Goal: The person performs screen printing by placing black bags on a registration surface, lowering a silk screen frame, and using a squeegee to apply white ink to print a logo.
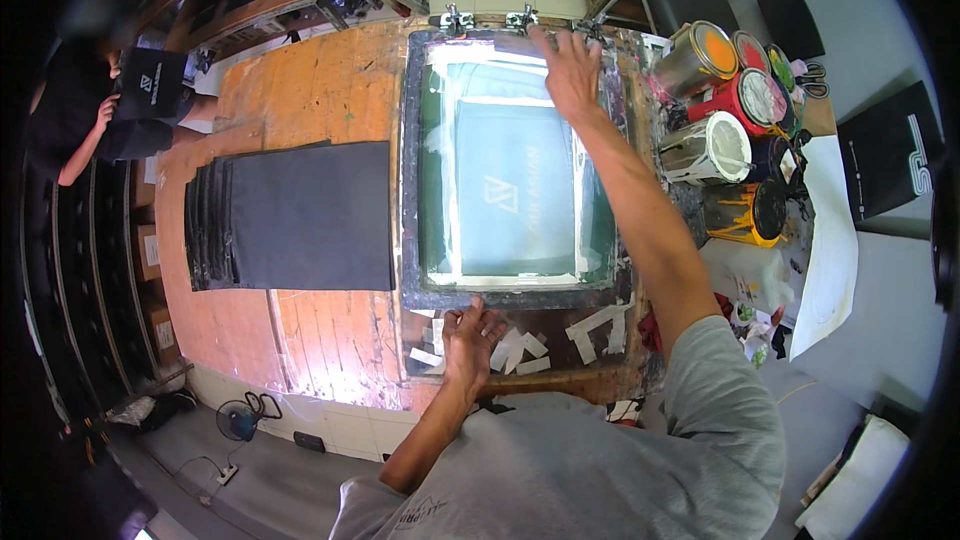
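Note:
A screen printing frame [411,240] with a dark border lies before me; pale tape edges its blue-green mesh [480,150], which carries a light logo and lettering. My left hand [470,342] is closed at the frame's near edge, its thumb against the border and fingers curled. Reaching across the right side, my right hand [573,70] rests at the far edge with fingers stretched out and apart. It is beside the metal hinge clamps [521,20] that line that far edge. Left of the frame lies an overlapping stack of black sheets [310,215].
Open paint cans [700,52] and smeared tubs [715,148] crowd the right side. Tape scraps [520,348] stick to the near board. A wooden table [300,90] extends left, where another person [75,105] holds a black printed piece. A small fan [238,420] stands on the floor.

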Tool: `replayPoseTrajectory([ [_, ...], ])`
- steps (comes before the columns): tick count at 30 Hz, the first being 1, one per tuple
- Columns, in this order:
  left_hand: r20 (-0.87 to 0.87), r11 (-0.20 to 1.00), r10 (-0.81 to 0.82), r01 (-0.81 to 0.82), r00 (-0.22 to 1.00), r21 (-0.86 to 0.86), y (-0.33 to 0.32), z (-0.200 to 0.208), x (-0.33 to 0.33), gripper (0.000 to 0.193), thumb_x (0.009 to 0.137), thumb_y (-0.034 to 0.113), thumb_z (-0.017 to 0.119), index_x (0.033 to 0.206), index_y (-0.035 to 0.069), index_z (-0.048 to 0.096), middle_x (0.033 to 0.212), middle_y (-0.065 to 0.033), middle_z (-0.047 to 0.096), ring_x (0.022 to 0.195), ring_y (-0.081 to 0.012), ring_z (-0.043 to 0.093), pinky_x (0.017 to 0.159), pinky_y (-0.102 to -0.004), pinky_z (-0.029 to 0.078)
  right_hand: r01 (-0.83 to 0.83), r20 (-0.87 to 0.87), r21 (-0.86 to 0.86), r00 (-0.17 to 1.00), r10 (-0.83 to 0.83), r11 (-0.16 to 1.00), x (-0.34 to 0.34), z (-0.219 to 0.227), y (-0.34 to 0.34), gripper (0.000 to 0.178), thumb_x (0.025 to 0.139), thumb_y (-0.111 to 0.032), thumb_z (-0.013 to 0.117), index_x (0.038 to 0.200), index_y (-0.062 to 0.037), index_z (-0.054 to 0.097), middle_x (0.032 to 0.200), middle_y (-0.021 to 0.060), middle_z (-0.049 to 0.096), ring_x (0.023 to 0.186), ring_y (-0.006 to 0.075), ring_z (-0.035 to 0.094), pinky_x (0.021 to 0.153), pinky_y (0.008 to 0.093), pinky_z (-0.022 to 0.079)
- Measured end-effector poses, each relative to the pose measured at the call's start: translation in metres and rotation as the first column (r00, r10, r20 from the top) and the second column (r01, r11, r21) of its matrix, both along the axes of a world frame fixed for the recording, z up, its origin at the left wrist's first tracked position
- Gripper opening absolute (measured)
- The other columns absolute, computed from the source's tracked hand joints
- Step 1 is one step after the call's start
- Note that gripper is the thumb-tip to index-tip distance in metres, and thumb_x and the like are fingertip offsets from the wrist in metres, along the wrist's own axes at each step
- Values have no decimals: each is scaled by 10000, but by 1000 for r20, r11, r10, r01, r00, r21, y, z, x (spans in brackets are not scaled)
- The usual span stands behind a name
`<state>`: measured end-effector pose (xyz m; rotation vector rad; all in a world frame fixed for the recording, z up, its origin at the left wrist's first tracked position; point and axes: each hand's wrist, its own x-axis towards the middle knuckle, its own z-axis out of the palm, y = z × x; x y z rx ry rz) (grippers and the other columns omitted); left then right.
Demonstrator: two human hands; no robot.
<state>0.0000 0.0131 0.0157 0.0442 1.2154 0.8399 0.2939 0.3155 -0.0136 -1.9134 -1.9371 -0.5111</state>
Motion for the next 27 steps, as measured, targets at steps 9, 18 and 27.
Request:
replayPoseTrajectory([
  [9, 42, 988, -36, 29, 998, 152, 5, 16, -6, 446, 945, 240, 761, 1196, 33, 456, 1043, -101, 591, 953, -254, 646, 1004, -544, 498, -179, -165, -277, 977, 137, 944, -62, 37, -83, 677, 818, 93, 598, 1412, -233, 585, 986, 89, 597, 1042, 266, 571, 864, 455, 357],
  [18, 90, 974, -49, 27, 995, 224, 17, 53, -9, 424, 933, 211, 769, 1163, -5, 486, 1003, -150, 639, 989, -328, 690, 1012, -526, 507, -235, -183, -219, 963, 196, 947, -132, 116, -281, 634, 847, -50, 665, 1460, -182, 567, 951, 68, 517, 953, 256, 519, 848, 464, 334],
  [27, 258, 704, -199, -45, 945, 709, 73, 120, -10, 267, 963, 109, 637, 1176, -47, 601, 1058, -212, 734, 1042, -352, 725, 1065, -560, 498, -263, -111, 171, 952, 284, 950, -108, 215, -209, 492, 929, -494, 686, 1265, -135, 668, 802, 54, 495, 748, 238, 497, 725, 418, 334],
])
